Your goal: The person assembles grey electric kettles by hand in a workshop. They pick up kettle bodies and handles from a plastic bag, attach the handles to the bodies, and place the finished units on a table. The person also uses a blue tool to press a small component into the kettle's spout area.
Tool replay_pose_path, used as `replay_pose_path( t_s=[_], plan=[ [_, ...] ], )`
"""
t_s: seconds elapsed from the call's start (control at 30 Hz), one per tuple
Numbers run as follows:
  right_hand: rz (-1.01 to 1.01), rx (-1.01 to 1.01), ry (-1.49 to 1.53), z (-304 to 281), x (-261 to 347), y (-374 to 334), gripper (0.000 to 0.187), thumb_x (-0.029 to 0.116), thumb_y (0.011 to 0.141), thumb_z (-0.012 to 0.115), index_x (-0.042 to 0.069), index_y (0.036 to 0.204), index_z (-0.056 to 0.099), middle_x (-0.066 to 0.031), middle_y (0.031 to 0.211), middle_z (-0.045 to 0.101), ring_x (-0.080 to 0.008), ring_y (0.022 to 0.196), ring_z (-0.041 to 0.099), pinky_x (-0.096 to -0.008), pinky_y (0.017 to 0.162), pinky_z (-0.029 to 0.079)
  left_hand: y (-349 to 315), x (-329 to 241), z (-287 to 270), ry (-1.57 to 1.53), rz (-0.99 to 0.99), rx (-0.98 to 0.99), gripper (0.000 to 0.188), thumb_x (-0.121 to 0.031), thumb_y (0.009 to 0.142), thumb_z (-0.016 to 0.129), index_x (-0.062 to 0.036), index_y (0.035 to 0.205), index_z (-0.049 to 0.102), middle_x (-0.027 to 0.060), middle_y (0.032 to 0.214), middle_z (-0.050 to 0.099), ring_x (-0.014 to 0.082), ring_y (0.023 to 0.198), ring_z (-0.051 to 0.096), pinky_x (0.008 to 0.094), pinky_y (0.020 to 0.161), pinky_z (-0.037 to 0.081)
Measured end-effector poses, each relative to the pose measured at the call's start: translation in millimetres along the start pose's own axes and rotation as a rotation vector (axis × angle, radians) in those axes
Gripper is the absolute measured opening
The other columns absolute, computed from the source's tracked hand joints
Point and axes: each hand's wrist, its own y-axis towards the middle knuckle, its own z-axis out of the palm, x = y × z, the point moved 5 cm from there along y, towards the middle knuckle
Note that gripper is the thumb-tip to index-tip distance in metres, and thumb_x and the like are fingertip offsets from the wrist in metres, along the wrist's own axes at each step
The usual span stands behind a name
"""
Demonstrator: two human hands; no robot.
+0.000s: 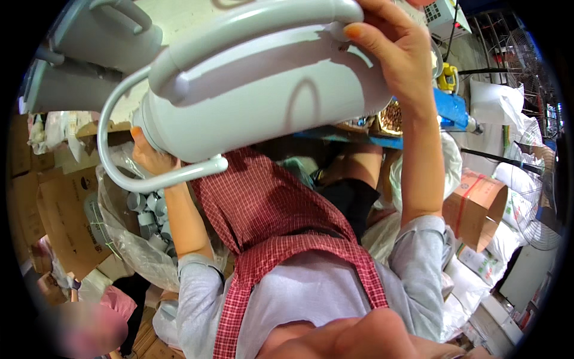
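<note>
A large pale grey thermos jug (269,90) lies on its side across the front of me. It has a thick side handle (251,30) along its upper side and a thin curved carrying handle (107,137) looping out at its left end. My left hand (152,157) grips the narrower left end from below, its fingers partly hidden behind the jug. At the opposite end my right hand (394,51) is closed on the jug, the thumb pressed near the end of the side handle. More grey jugs (113,39) stand at the upper left.
A clear plastic bag of grey caps (149,218) is below my left arm, beside cardboard boxes (72,215). Small metal parts (391,116) and a blue tool (451,107) are near my right forearm. An open carton (478,206) and white sacks stand right; another person (116,305) is lower left.
</note>
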Motion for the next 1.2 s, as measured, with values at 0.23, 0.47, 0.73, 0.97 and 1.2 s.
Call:
replay_pose_path(
  t_s=[0.23, 0.47, 0.73, 0.97, 1.2],
  plan=[
    [-0.065, 0.014, -0.049, -6, -2, -6, 0.038, 0.000, 0.080, 0.070, -0.004, 0.117, 0.061, -0.0038, 0.103, 0.063, -0.0126, 0.098, 0.059, -0.0244, 0.086, 0.048, 5, -4, -3, 0.053, 0.056, 0.038, 0.046, -0.040, 0.100, 0.046, 0.0011, 0.088, 0.065, 0.0055, 0.077, 0.065, 0.0121, 0.066, 0.061, 0.0262, 0.057, 0.050],
    [-0.320, 0.102, -0.462, 1, 16, -8, 0.037, 0.006, 0.077, 0.073, -0.005, 0.111, 0.063, -0.0103, 0.100, 0.064, -0.0170, 0.093, 0.061, -0.0267, 0.082, 0.047, -4, -2, -12, 0.120, 0.133, -0.037, 0.045, -0.037, 0.098, 0.051, 0.0029, 0.085, 0.066, 0.0100, 0.081, 0.068, 0.0158, 0.067, 0.064, 0.0280, 0.059, 0.053],
    [-0.244, -0.006, -0.464, -5, 11, -15, 0.036, 0.009, 0.077, 0.071, -0.003, 0.110, 0.064, -0.0124, 0.099, 0.067, -0.0204, 0.091, 0.064, -0.0296, 0.078, 0.050, 9, 18, -36, 0.008, 0.182, 0.006, 0.030, -0.022, 0.095, 0.052, 0.0012, 0.080, 0.064, 0.0090, 0.084, 0.064, 0.0157, 0.075, 0.064, 0.0302, 0.066, 0.055],
    [-0.473, -0.140, -0.622, 4, -1, -13, 0.034, 0.032, 0.076, 0.069, 0.016, 0.105, 0.071, -0.0060, 0.100, 0.069, -0.0274, 0.096, 0.063, -0.0383, 0.082, 0.049, -1, -4, -13, 0.218, 0.231, 0.014, 0.027, -0.023, 0.096, 0.050, 0.0006, 0.089, 0.062, 0.0088, 0.092, 0.064, 0.0169, 0.081, 0.063, 0.0313, 0.072, 0.053],
    [-0.405, -0.194, -0.592, -9, -4, -34, 0.037, 0.029, 0.076, 0.072, 0.015, 0.110, 0.068, -0.0066, 0.105, 0.067, -0.0285, 0.099, 0.061, -0.0394, 0.084, 0.049, -28, -21, 10, 0.235, 0.215, 0.114, 0.026, -0.023, 0.097, 0.048, -0.0001, 0.099, 0.060, 0.0085, 0.099, 0.063, 0.0181, 0.088, 0.062, 0.0324, 0.079, 0.051]
  ],
)
